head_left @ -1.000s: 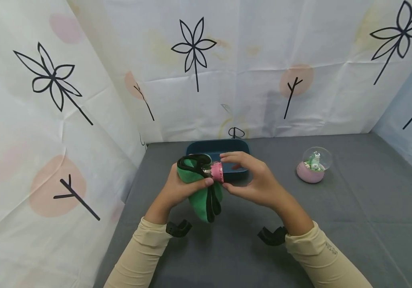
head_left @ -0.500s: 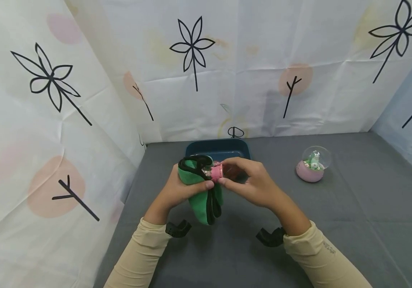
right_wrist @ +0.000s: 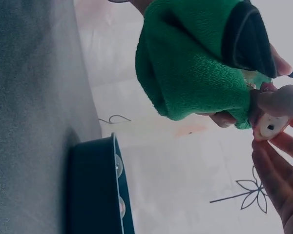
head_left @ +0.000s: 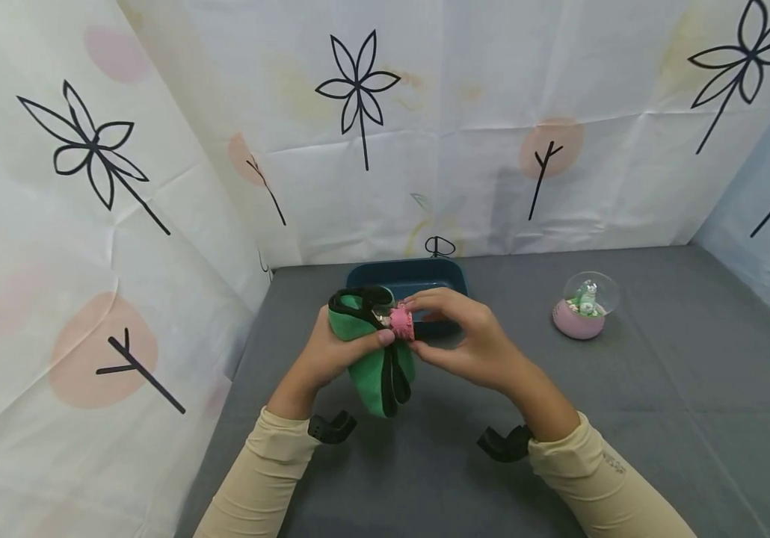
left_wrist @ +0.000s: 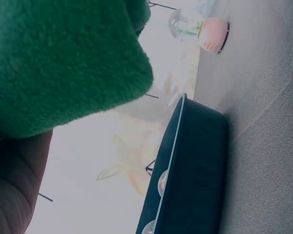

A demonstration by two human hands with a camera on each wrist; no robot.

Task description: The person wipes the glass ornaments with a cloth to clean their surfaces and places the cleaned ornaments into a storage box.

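My left hand (head_left: pixel 327 351) grips a green cloth (head_left: pixel 366 377) with dark edging, folded around a small snow globe with a pink base (head_left: pixel 401 323). Only the base and a bit of the clear dome show; cloth hides the rest. From the right, fingers and thumb of my right hand (head_left: pixel 475 340) pinch the pink base at its rim. The right wrist view shows the base's pale underside (right_wrist: pixel 271 126), a small dark opening in its middle, between the fingertips. Green pile of the cloth fills the upper left of the left wrist view.
Behind the hands is a dark blue tray (head_left: pixel 361 275) near the back of the grey table (head_left: pixel 627 433). Clear domes (left_wrist: pixel 162 183) poke above its rim in the wrist views. Another snow globe (head_left: pixel 578 320) with a pink base stands to the right. Printed fabric hangs around.
The right hand's fingers, spread at the base one second ago, have closed in on its rim. The base has turned slightly. The left hand and cloth have hardly moved.
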